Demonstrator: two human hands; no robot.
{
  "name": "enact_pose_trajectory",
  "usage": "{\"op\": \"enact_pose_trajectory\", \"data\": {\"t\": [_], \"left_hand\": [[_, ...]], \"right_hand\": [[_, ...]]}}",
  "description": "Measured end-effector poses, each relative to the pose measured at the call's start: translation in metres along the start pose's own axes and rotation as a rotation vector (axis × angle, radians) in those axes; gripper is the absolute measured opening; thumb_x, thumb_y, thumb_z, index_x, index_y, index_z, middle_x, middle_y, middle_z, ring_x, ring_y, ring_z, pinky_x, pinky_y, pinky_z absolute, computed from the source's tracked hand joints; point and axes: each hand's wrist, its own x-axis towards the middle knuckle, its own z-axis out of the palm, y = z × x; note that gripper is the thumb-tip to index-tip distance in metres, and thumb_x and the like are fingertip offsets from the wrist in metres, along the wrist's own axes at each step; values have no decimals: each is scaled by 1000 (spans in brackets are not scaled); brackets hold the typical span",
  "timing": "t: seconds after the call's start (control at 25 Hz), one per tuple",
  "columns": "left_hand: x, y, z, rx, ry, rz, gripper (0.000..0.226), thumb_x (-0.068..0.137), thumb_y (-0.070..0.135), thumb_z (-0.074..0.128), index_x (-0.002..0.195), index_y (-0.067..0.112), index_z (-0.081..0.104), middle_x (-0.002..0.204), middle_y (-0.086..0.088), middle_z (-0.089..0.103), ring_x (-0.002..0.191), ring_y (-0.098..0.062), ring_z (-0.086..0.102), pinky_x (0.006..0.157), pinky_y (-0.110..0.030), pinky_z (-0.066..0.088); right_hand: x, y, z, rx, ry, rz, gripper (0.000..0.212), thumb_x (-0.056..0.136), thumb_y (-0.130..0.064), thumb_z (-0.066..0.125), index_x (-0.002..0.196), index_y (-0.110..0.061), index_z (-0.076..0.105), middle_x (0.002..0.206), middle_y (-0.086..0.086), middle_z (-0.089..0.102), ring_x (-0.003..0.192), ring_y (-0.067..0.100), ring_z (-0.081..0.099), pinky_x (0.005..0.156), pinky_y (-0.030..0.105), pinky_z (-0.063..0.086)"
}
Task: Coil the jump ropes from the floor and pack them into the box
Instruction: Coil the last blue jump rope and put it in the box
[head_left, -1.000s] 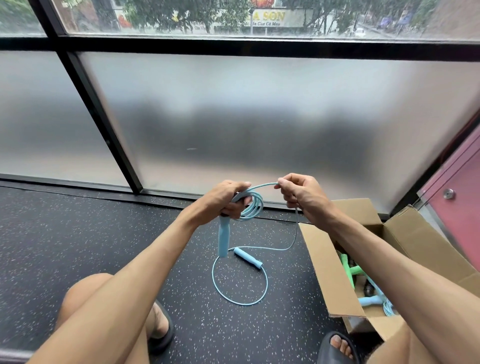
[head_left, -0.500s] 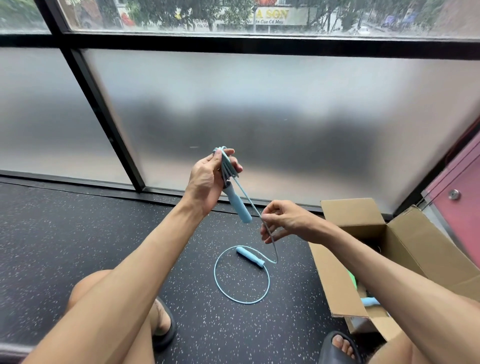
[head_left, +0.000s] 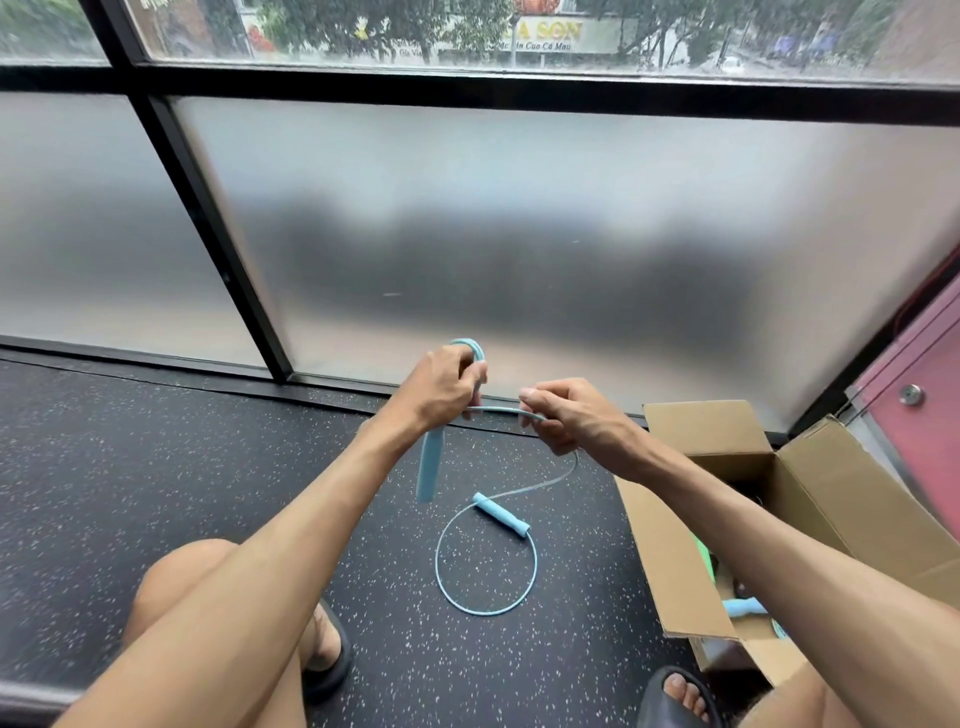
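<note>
Here, left hand (head_left: 436, 387): clamped round the light-blue jump rope (head_left: 501, 410), fingers curled over the gathered coils (head_left: 470, 347) and the top of one handle (head_left: 430, 470); the coils stick out at twelve o'clock of the fist, the handle hangs down at six o'clock.
Right hand (head_left: 566, 415): at three o'clock of the left hand, close beside it but not touching; thumb and curled fingers pinch the rope.
Rope between the hands: a short stretch, nearly level.
Rope below the hands: it leaves the right hand at six o'clock and curves down to the floor (head_left: 156, 493).
Second handle (head_left: 501, 514): lies on the floor at seven o'clock of the right hand, tilted, its far end towards ten o'clock.
Floor loop (head_left: 485, 613): one round turn of rope lies flat on the floor at six o'clock of the second handle.
Box (head_left: 670, 561): open cardboard, flaps up, on the floor at four o'clock of the hands, well apart from the loop.
Inside the box: a green thing (head_left: 702, 553) and another light-blue handle (head_left: 745, 607), both partly hidden by the right forearm.
Feet: in dark sandals (head_left: 332, 670), at six o'clock of the view.
Window (head_left: 519, 234): frosted panes in black frames at twelve o'clock.
</note>
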Motion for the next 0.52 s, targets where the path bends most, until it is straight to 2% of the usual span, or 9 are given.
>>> {"op": "enact_pose_trajectory", "data": {"t": [0.08,0.16,0.28,0.4,0.48,0.52], "left_hand": [[-5,7,6,-27,-235,-94,26,102,13,43,84,3,59,62,-10,63,47,-17,59,50,-28,52],[-7,16,9,-79,-372,-147,33,103,16,40,82,3,62,54,-7,55,40,-13,49,44,-22,42],[-10,21,8,-261,-459,-181,48,105,32,39,69,8,60,45,-3,39,37,-15,33,43,-22,34],[-12,23,1,-622,-504,-131,54,104,35,38,57,14,55,41,2,28,39,-14,20,47,-27,27],[-10,24,-6,-891,-498,-96,55,105,33,32,58,14,55,38,5,24,39,-15,16,52,-33,23],[-8,24,-10,-1031,-470,-92,52,105,33,30,65,12,56,38,6,24,40,-15,17,53,-32,24]], "right_hand": [[0,-2,-6,-22,96,-40,38,104,-28,47,73,-8,59,50,-7,34,45,11,27,46,24,23],[1,-4,-11,-36,182,-79,43,104,-28,46,70,-7,61,47,-8,35,44,11,28,44,24,24],[3,-2,-20,5,272,-100,43,104,-26,46,70,-5,62,45,-8,36,43,11,29,43,23,26],[6,7,-27,15,317,-103,39,104,-25,47,72,-6,61,50,-6,41,45,10,33,47,25,31],[8,13,-30,0,321,-88,36,104,-24,48,75,-6,61,54,0,43,47,12,38,52,29,40],[8,15,-30,3,310,-70,34,104,-25,47,78,-6,60,56,3,45,49,14,41,55,32,46]]}}
